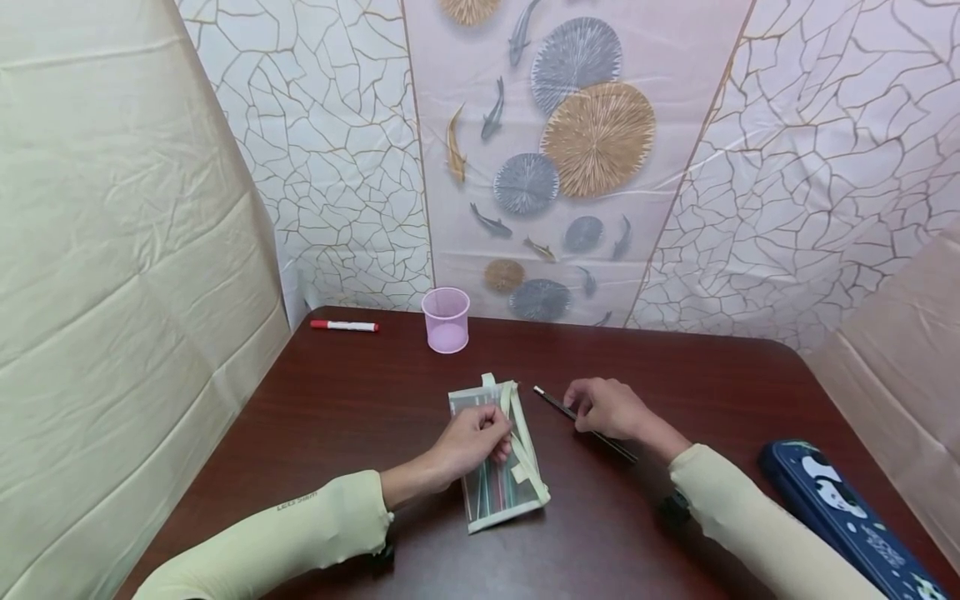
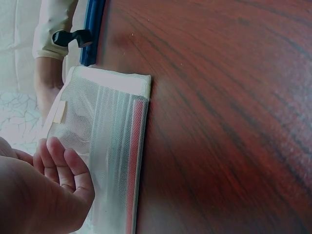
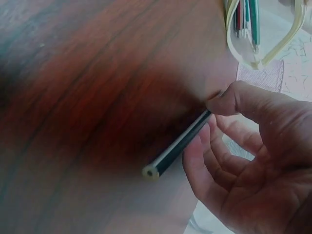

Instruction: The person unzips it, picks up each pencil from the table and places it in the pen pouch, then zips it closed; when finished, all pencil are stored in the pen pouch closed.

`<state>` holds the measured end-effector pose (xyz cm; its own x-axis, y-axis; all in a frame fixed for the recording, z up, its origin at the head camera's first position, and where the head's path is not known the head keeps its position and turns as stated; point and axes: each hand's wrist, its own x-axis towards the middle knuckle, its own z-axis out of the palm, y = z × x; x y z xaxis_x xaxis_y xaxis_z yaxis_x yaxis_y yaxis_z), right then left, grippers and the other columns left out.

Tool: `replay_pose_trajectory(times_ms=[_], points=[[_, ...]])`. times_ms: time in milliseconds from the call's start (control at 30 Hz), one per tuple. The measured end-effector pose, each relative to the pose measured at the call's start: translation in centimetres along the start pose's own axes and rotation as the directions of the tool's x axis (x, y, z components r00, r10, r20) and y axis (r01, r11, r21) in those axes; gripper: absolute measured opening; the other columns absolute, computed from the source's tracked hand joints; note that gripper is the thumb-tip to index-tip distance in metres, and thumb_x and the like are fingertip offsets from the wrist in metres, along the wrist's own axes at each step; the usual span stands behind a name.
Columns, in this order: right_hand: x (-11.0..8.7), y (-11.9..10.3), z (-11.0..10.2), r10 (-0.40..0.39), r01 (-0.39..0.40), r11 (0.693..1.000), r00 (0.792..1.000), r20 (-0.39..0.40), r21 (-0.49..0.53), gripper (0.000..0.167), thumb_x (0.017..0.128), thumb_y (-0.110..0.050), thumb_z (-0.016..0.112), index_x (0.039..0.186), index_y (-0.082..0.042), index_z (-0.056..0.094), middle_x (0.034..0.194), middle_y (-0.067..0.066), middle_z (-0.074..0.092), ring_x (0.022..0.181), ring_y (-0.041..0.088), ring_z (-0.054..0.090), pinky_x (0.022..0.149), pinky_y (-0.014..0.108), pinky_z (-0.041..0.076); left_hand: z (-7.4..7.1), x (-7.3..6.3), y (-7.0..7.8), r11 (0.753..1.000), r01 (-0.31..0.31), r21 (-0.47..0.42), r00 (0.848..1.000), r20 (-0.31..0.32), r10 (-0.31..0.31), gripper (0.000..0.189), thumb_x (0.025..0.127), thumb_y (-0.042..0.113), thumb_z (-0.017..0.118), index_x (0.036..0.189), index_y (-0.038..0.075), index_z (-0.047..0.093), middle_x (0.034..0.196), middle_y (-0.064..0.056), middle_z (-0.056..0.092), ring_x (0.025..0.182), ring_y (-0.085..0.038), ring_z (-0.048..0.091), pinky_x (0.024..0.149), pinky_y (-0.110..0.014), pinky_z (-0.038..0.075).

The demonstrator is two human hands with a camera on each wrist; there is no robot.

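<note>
A clear mesh pencil pouch [image 1: 517, 495] with pale trim lies on the table, several long thin items showing through it. My left hand [image 1: 474, 437] is over its middle, pinching the zip edge; thumb and forefinger are mostly hidden in the left wrist view, where the other fingers curl loosely beside the mesh [image 2: 105, 122]. To the right of the pouch, my right hand [image 1: 609, 407] holds a dark pencil [image 1: 617, 448] between thumb and fingers. One pencil end is white; the end nearer me in the right wrist view is flat, its core [image 3: 150, 172] showing.
A pink mesh cup [image 1: 447, 332] stands near the table's back edge. Left of it lies a white marker [image 1: 347, 326] with red ends. A dark blue panda pencil case [image 1: 840, 504] sits at the right, beside my right forearm. Patterned cloth hangs behind the table.
</note>
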<state>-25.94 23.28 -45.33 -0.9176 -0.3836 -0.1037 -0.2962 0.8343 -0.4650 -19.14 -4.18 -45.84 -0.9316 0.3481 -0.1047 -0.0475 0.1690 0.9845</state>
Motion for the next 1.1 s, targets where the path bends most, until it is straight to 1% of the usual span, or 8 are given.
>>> replay_pose_trajectory(times_ms=[167,333,400,567,700,800,900,1100], points=[[-0.1,-0.4,-0.9,0.024,-0.021,0.998,0.999,-0.049,0.056,0.030,0.087,-0.009,0.078,0.115,-0.014,0.069,0.086,0.000,0.073,0.069,0.012,0.064,0.063,0.031,0.051,0.2,0.2,0.0,1.000,-0.006,0.008,1.000,0.002,0.006,0.020,0.103,0.014,0.059,0.088,0.002,0.064,0.072,-0.001,0.066,0.065,-0.010,0.065,0.066,-0.024,0.059],[-0.5,-1.6,-1.9,0.051,-0.020,0.960,0.993,-0.106,0.279,0.035,0.091,-0.006,0.073,0.124,-0.011,0.062,0.090,0.008,0.071,0.063,0.020,0.068,0.059,0.039,0.063,0.2,0.4,0.0,1.000,-0.010,0.001,1.000,0.004,0.010,0.020,0.103,0.013,0.059,0.088,0.001,0.065,0.072,-0.001,0.067,0.064,-0.010,0.065,0.066,-0.025,0.060],[-0.6,-2.3,-2.1,0.042,0.010,0.916,0.992,-0.122,0.402,0.037,0.092,-0.003,0.070,0.127,-0.007,0.058,0.093,0.012,0.069,0.066,0.022,0.070,0.063,0.045,0.065,0.2,0.5,-0.1,1.000,-0.008,0.000,1.000,0.002,0.008,0.019,0.102,0.012,0.059,0.088,0.001,0.065,0.071,-0.001,0.066,0.064,-0.010,0.065,0.065,-0.025,0.060],[-0.8,-4.0,-1.1,0.057,0.037,0.737,0.992,-0.116,0.675,0.042,0.095,0.003,0.065,0.132,0.002,0.047,0.095,0.013,0.063,0.075,0.021,0.068,0.072,0.055,0.066,0.1,0.5,-0.2,1.000,-0.006,0.003,1.000,0.003,0.006,0.019,0.101,0.013,0.059,0.088,0.001,0.065,0.070,0.000,0.067,0.064,-0.010,0.065,0.065,-0.025,0.060],[-0.9,-5.3,0.3,0.111,0.010,0.626,0.989,-0.102,0.780,0.042,0.097,0.002,0.064,0.134,0.002,0.042,0.098,0.011,0.060,0.079,0.021,0.069,0.077,0.056,0.066,0.1,0.4,-0.3,1.000,-0.002,0.005,1.000,0.002,0.002,0.019,0.102,0.014,0.060,0.087,0.001,0.065,0.070,-0.001,0.066,0.064,-0.010,0.065,0.065,-0.025,0.060],[-1.0,-6.1,1.1,0.133,0.001,0.574,0.987,-0.094,0.819,0.041,0.098,0.002,0.063,0.132,0.001,0.041,0.099,0.011,0.060,0.081,0.021,0.068,0.078,0.053,0.067,0.1,0.4,-0.3,1.000,0.001,0.004,1.000,0.002,-0.001,0.019,0.102,0.014,0.060,0.087,0.002,0.065,0.070,-0.001,0.066,0.064,-0.010,0.064,0.065,-0.025,0.059],[-1.0,-6.7,2.0,0.140,-0.011,0.551,0.987,-0.079,0.834,0.040,0.097,0.003,0.063,0.131,0.000,0.041,0.105,0.015,0.060,0.082,0.022,0.069,0.075,0.049,0.067,0.1,0.5,-0.3,1.000,0.003,0.008,1.000,0.004,-0.003,0.019,0.102,0.013,0.060,0.087,0.002,0.065,0.070,0.000,0.066,0.064,-0.010,0.065,0.065,-0.025,0.059],[-1.3,-7.5,3.6,0.139,-0.045,0.564,0.989,-0.042,0.824,0.039,0.097,0.003,0.063,0.130,0.000,0.043,0.111,0.023,0.063,0.079,0.024,0.071,0.071,0.050,0.067,0.1,0.6,-0.3,1.000,0.003,0.013,1.000,0.004,-0.003,0.020,0.103,0.013,0.059,0.087,0.003,0.065,0.070,0.000,0.066,0.064,-0.010,0.064,0.065,-0.025,0.059]])
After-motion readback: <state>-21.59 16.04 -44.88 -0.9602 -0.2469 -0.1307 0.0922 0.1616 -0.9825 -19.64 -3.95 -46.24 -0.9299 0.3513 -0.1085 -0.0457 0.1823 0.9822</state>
